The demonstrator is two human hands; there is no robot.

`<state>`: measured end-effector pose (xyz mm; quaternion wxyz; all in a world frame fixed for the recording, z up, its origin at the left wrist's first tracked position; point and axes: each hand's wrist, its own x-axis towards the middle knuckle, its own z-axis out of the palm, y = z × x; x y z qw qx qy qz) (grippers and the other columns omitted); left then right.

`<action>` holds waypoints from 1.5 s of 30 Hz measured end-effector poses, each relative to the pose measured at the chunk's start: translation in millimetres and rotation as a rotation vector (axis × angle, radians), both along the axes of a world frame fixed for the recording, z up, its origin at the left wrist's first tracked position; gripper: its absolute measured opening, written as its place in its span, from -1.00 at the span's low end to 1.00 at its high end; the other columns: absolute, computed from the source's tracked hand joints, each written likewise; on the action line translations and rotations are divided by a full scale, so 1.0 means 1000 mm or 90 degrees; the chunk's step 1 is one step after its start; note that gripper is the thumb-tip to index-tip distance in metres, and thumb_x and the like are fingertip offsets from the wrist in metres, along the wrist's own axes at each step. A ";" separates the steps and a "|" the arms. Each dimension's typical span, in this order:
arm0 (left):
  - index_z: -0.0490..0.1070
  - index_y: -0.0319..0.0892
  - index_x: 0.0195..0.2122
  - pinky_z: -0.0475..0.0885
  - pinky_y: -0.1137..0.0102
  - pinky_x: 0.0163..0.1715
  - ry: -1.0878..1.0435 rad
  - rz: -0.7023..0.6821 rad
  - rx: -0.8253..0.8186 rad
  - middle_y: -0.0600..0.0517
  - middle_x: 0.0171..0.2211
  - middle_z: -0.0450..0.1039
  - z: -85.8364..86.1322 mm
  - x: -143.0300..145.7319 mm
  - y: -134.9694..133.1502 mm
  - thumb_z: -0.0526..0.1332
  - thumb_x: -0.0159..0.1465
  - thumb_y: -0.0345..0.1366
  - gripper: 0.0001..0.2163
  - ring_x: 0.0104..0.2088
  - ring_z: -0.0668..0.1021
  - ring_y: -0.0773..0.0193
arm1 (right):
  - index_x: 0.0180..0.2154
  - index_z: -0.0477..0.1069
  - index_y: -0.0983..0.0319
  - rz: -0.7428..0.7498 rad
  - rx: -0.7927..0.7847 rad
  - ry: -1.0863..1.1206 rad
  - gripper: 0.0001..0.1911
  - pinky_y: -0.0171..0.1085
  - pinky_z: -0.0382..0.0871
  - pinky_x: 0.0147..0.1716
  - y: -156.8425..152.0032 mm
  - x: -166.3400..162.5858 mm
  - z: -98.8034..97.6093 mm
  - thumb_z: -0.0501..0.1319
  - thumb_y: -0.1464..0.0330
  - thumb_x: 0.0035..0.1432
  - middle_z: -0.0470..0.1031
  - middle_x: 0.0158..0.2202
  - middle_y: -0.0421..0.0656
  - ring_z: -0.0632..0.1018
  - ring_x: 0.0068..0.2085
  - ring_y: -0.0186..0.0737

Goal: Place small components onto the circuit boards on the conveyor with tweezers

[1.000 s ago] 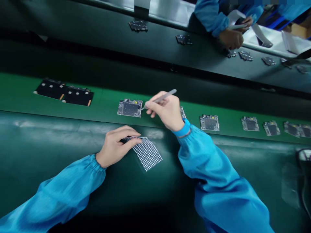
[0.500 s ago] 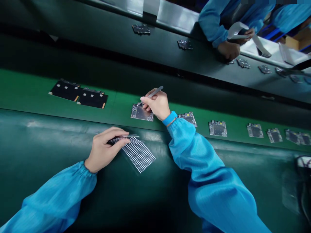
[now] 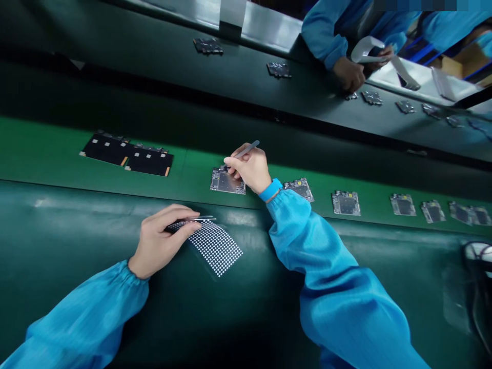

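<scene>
Our right hand (image 3: 249,168) hides the tweezers' (image 3: 246,150) tips and the board's (image 3: 226,182) corner beneath our grip; the sheet's (image 3: 213,245) dots are too small to identify.

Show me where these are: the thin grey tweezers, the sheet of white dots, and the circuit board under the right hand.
thin grey tweezers (image 3: 248,149), head view, upper shaft.
sheet of white dots (image 3: 215,248), head view, middle.
circuit board (image 3: 223,182), head view, bare left part.
</scene>
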<state>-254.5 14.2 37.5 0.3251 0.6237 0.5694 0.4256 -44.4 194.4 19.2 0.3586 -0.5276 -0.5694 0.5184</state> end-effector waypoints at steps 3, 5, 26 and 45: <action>0.64 -0.12 -0.20 0.60 0.33 -0.20 0.005 0.001 0.001 -0.01 -0.22 0.65 0.001 0.000 -0.001 0.39 0.29 -0.25 -0.90 -0.22 0.67 0.21 | -0.39 0.36 0.20 0.005 0.012 -0.008 -0.66 -0.40 0.41 -0.68 -0.001 0.004 0.000 0.48 0.21 0.06 0.46 -0.59 -0.24 0.58 -0.54 -0.26; 0.64 -0.11 -0.20 0.60 0.34 -0.21 0.010 0.002 0.000 0.00 -0.24 0.64 0.001 0.000 -0.001 0.39 0.30 -0.26 -0.90 -0.23 0.66 0.22 | -0.38 0.36 0.20 0.006 0.024 -0.018 -0.63 -0.38 0.43 -0.66 -0.002 0.007 0.001 0.49 0.17 0.04 0.47 -0.59 -0.23 0.59 -0.53 -0.24; 0.64 -0.10 -0.19 0.57 0.33 -0.18 0.014 0.003 -0.002 0.02 -0.21 0.64 0.001 -0.001 -0.001 0.40 0.29 -0.28 -0.91 -0.21 0.66 0.23 | -0.25 0.46 0.25 -0.013 0.103 -0.011 -0.61 -0.31 0.53 -0.53 -0.017 0.035 0.009 0.37 0.05 0.20 0.58 -0.44 -0.16 0.61 -0.49 -0.26; 0.65 -0.10 -0.20 0.58 0.37 -0.19 -0.064 0.014 0.043 0.00 -0.23 0.66 0.003 -0.002 -0.001 0.44 0.25 -0.27 -0.89 -0.25 0.66 0.26 | -0.11 0.45 0.19 0.321 0.230 0.020 -0.67 -0.12 0.55 -0.04 -0.111 0.011 0.060 0.46 0.22 0.19 0.63 -0.03 -0.06 0.64 -0.05 -0.11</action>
